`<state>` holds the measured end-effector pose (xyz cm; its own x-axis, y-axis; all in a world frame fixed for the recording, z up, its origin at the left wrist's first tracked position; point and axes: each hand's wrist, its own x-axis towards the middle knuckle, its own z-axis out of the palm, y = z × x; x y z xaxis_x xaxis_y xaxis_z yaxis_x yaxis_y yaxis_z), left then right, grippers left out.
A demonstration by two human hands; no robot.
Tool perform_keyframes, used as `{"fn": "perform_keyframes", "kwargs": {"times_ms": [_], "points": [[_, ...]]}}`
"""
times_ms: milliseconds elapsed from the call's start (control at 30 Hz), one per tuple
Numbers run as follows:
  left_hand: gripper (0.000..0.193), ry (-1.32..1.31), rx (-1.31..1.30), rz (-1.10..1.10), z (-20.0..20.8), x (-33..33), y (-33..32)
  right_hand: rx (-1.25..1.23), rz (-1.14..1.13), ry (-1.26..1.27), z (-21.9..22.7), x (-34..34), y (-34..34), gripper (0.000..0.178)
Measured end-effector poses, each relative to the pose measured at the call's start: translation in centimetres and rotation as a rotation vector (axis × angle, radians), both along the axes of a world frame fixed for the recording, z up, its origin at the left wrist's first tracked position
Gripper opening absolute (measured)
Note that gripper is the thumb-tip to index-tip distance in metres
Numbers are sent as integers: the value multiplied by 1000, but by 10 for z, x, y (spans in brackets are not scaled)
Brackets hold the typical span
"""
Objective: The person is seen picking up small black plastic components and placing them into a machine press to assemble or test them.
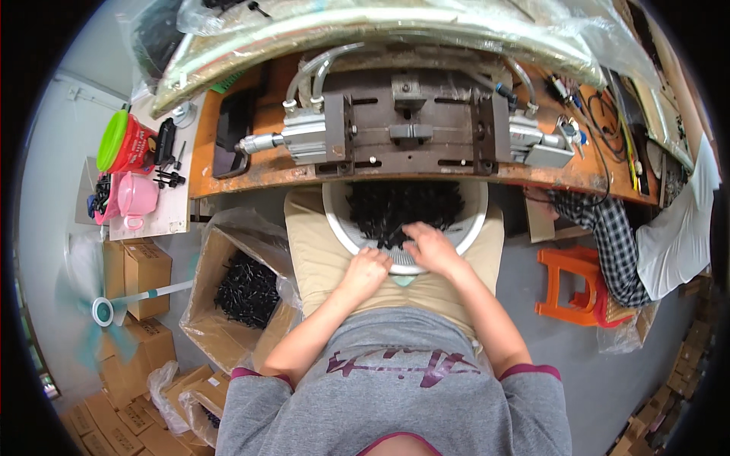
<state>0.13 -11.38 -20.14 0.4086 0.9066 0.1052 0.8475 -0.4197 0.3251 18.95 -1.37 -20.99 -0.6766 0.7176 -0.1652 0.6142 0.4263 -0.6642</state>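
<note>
- White basket point(482, 207) at the clock's centre — black parts point(403, 209) inside.
- Trousers point(315, 258) at the basket's nine and three: plain beige.
- Grey shirt point(365, 403) at six o'clock, with maroon trim point(532, 370) and purple print point(437, 370).
- Bench top point(296, 175) from ten to two: worn orange-brown.
- Red bucket point(138, 148), ten o'clock, a lime-green round piece point(112, 142) beside it; pink cup point(137, 194), nine.
- Fan point(103, 311) at eight: teal and white.
- Brown cartons point(157, 346), also eight.
- Orange stool point(557, 262), four.
- Co-worker's garment point(617, 247), three — dark-and-pale check.

Small black parts point(395, 204) heaped loose; round white basket point(340, 220) beneath
</note>
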Motion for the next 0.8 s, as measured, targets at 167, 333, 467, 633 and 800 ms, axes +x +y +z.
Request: {"fn": "perform_keyframes", "kwargs": {"times_ms": [167, 333, 467, 633, 800], "points": [[18, 9, -63, -61, 27, 8, 3, -67, 51, 83, 61, 23, -35, 37], [27, -247, 6, -98, 125, 7, 17, -69, -12, 271, 124, 31, -47, 36], [26, -384, 287, -28, 207, -17, 32, 68, 7, 351, 176, 25, -33, 28], [27, -409, 614, 99, 299, -68, 85, 190, 63, 497, 232, 6, -16, 22], [55, -251, 817, 119, 361, -92, 208, 315, 107, 598, 272, 0, 9, 19]]}}
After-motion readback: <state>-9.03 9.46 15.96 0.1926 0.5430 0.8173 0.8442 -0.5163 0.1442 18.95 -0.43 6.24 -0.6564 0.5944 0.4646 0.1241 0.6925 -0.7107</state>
